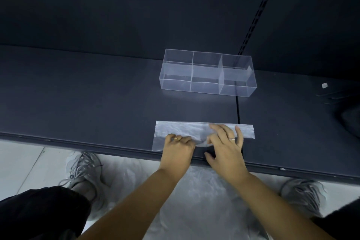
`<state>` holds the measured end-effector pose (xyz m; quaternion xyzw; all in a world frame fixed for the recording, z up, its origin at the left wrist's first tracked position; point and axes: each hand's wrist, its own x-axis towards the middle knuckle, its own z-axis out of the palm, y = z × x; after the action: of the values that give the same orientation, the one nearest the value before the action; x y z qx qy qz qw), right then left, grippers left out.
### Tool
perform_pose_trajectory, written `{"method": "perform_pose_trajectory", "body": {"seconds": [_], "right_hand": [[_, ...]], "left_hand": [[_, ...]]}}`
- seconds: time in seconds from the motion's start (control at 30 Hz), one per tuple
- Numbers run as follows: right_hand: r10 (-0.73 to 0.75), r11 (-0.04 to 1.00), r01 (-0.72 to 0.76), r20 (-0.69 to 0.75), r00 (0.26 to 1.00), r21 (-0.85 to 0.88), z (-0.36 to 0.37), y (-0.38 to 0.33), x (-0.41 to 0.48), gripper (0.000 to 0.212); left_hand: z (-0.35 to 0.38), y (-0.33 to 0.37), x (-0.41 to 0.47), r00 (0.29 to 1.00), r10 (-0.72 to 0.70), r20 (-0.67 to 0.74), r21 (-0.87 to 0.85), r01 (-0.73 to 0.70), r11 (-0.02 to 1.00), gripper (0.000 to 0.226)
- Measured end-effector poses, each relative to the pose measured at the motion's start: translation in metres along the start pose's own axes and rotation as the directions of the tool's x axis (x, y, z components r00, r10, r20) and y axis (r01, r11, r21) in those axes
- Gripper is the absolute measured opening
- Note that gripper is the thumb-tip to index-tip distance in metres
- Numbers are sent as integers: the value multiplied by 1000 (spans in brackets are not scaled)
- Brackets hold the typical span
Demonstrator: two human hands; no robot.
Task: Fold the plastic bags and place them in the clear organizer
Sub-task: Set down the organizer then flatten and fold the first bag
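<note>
A translucent plastic bag (176,128) lies on the dark shelf (97,103) as a long folded strip near the front edge. My left hand (178,147) has its fingers curled on the strip's near edge, pinching the plastic. My right hand (226,142) lies flat with straight fingers pressing on the strip's right half. The clear organizer (207,73) stands farther back, with dividers forming several compartments; they look empty.
More crumpled plastic (194,191) lies on the pale floor below the shelf edge, between my two grey shoes (85,171). A seam (238,109) runs through the shelf to the right of the hands. A small white piece (324,85) sits at far right.
</note>
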<state>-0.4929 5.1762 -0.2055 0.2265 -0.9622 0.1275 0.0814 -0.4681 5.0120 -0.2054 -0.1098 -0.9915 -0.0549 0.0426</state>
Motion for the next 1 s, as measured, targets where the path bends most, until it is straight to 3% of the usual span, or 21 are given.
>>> {"method": "perform_pose_trajectory", "body": {"seconds": [0.1, 0.13, 0.23, 0.27, 0.37, 0.43, 0.5, 0.6, 0.73, 0.87, 1.0], "right_hand": [[-87, 996, 91, 124, 988, -23, 0, -7, 5, 80], [-105, 994, 108, 143, 984, -17, 0, -10, 8, 78], [-83, 996, 81, 53, 995, 31, 1, -13, 19, 25], [-43, 997, 40, 46, 998, 59, 2, -10, 21, 16], [101, 960, -137, 154, 983, 246, 0, 8, 17, 8], [228, 875, -294, 208, 951, 384, -4, 23, 13, 7], [364, 733, -459, 281, 888, 502, -8, 37, 13, 7], [469, 541, -623, 412, 781, 565, -8, 46, 20, 17], [571, 477, -689, 403, 715, 546, -1, 41, 35, 28], [656, 536, -744, 357, 665, 399, 9, 31, 45, 26], [726, 560, -774, 274, 631, 296, 14, 19, 50, 27]], "left_hand": [[-3, 0, 2, 1000, 11, -1, -23, -11, 1000, 20], [-3, 0, 3, 1000, 13, -2, -34, -13, 999, 21], [-4, 0, 4, 1000, 0, 0, -47, 0, 999, 13], [-4, 0, 4, 1000, -9, 4, -63, 9, 998, 11], [-2, -10, 4, 994, -77, 80, -135, 88, 987, 12], [-2, -22, 5, 987, -120, 110, -295, 147, 944, 20], [-7, -35, 6, 964, -230, 135, -472, 266, 841, 16], [-11, -62, 8, 874, -397, 279, -626, 479, 615, 13], [-11, -88, 9, 748, -523, 409, -700, 625, 345, 12], [-4, -93, 13, 683, -665, 301, -629, 667, 400, 19], [-2, -82, 15, 661, -735, 152, -482, 699, 528, 24]]}}
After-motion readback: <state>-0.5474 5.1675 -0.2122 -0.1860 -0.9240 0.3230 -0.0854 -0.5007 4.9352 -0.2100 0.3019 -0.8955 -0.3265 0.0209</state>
